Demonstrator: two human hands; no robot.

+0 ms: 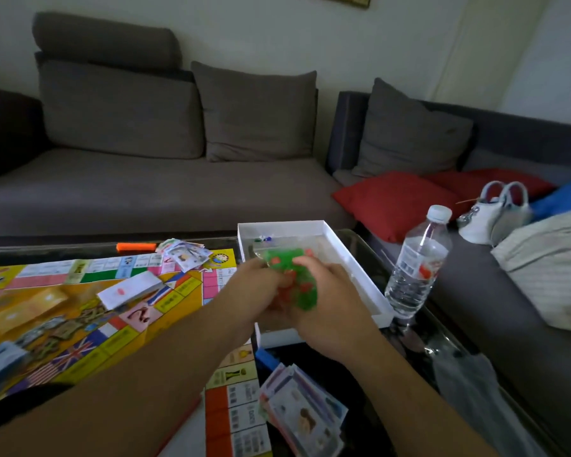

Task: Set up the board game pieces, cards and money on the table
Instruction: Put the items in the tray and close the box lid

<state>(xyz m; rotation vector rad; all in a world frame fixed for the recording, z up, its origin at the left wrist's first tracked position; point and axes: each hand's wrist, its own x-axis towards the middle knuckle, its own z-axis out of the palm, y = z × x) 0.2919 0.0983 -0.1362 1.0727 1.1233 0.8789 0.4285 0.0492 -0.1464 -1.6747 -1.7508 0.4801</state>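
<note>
A clear plastic bag of green and red game pieces [292, 268] is held over the white box [353, 258] by both hands. My left hand [254, 291] grips its left side and my right hand [327, 298] grips its right side. The colourful game board [80, 301] lies on the table to the left. A white card stack [129, 288] rests on the board. One pile of paper money [185, 253] lies at the board's far edge and another money pile [304, 410] near the front. A few small pieces [264, 239] lie in the box.
A water bottle [419, 262] stands upright just right of the box. An orange marker [136, 247] lies at the table's far edge. A grey sofa [145, 179] with red cushions [393, 202], a white handbag [488, 212] and clothes surrounds the dark glass table [409, 344].
</note>
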